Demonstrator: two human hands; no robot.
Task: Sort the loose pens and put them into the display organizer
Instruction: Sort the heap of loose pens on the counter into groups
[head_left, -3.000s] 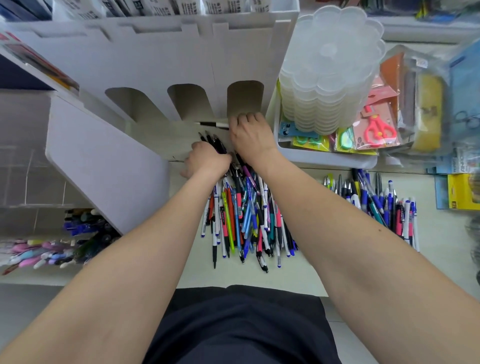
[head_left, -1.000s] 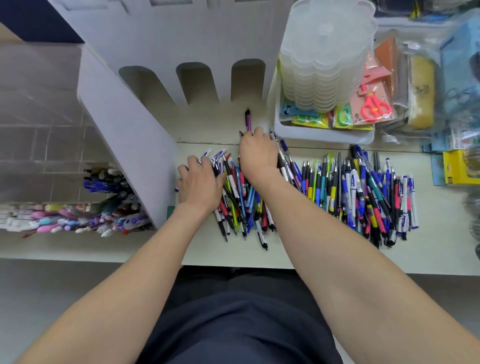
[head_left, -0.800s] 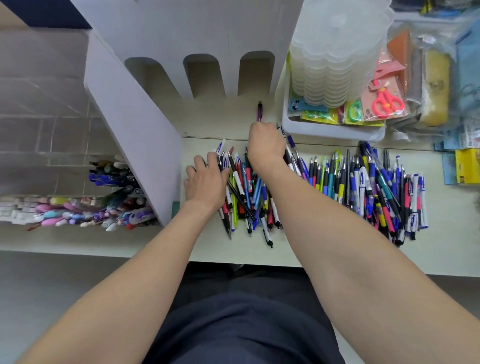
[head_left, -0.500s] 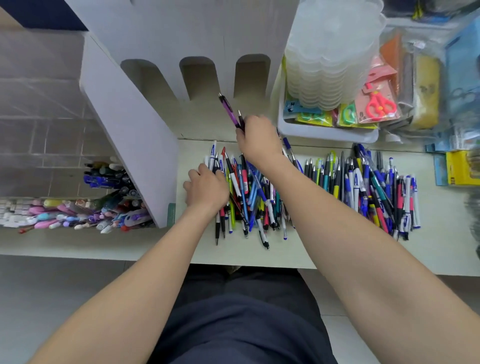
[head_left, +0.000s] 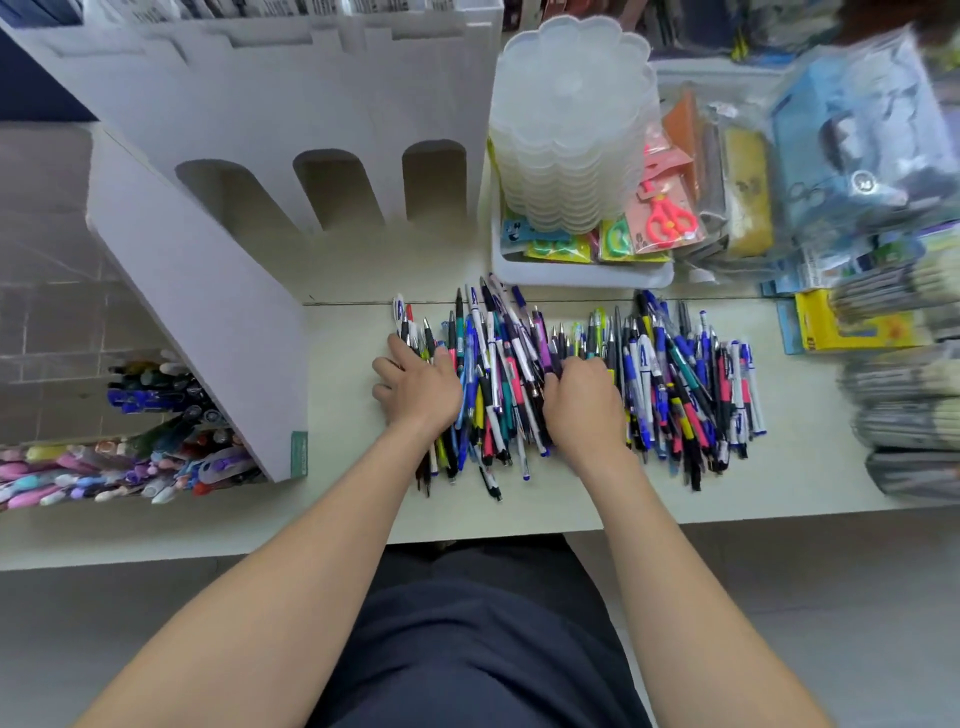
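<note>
A heap of loose pens (head_left: 491, 384) in many colours lies on the pale counter, and a second heap (head_left: 685, 384) lies to its right. The white cardboard display organizer (head_left: 332, 104) stands behind them with three arched slots, which look dark inside. My left hand (head_left: 418, 387) rests on the left edge of the heap with its fingers spread over the pens. Between the two heaps, my right hand (head_left: 584, 402) has its fingers curled down on a purple pen (head_left: 542, 340) that lies on the heap. Its fingertips are hidden.
A white tray (head_left: 582, 275) behind the heaps holds stacked clear containers (head_left: 571, 130) and packaged scissors (head_left: 670, 218). More pens (head_left: 156, 415) lie left of the organizer's slanted side panel (head_left: 208, 322). A yellow box (head_left: 841, 322) and wrapped packs (head_left: 909, 415) crowd the right side.
My right hand has brought the raised purple pen down from in front of the organizer onto the heap. My left hand has stayed at the heap's left edge.
</note>
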